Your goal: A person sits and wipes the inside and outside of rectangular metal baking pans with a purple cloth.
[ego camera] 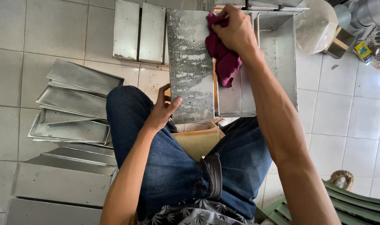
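Observation:
A long grey metal tray, streaked with white residue, stands upside down between my knees. My left hand grips its near left corner, thumb on the streaked face. My right hand is closed on a dark red cloth at the tray's far right edge; the cloth hangs down along that edge. Under the tray sits a tan wooden block. I am seated in blue jeans.
Several metal trays lie stacked on the tiled floor at left, with larger ones below. Two trays lie upside down ahead, an open one at right. A round sack and green slats are at right.

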